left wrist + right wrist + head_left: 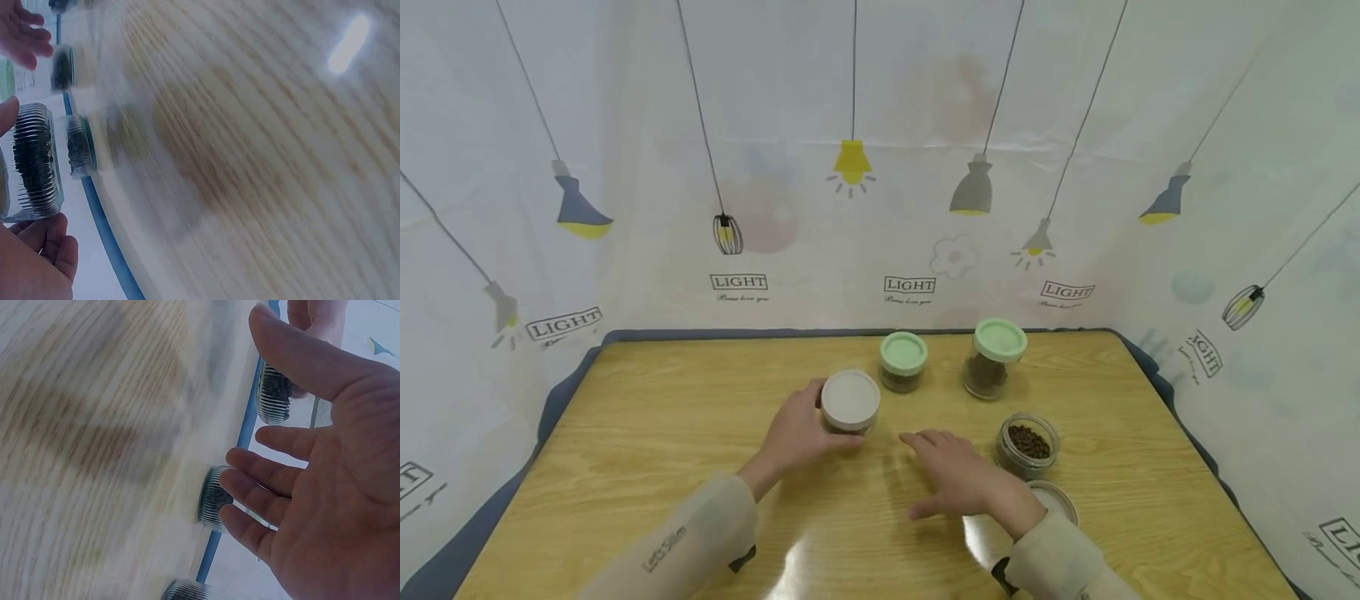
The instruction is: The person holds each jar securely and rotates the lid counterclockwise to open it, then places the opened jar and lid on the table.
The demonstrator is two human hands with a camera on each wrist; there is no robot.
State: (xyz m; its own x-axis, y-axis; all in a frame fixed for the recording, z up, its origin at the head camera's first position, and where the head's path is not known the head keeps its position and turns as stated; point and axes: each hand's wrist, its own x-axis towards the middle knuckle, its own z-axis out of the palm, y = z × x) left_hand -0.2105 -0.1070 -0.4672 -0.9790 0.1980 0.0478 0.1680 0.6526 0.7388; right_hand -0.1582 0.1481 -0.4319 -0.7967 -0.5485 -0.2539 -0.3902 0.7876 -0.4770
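Observation:
A ribbed glass jar with a whitish lid [850, 400] is gripped by my left hand [797, 429], fingers and thumb around its sides. Dark contents show through its glass [34, 159] in the left wrist view, where the jar appears raised above the table. My right hand [955, 475] is held to the right of it with fingers extended and nothing in them; its palm [350, 487] shows in the right wrist view. Just beyond my right hand stands an uncovered jar of brown beans [1028, 443], and a round lid [1054, 502] lies partly hidden behind my right wrist.
Two green-lidded jars stand toward the back of the wooden table [662, 433]: a small one [903, 360] behind the gripped jar and a taller one [994, 358] to its right. A printed curtain [805, 308] hangs behind the table's back edge.

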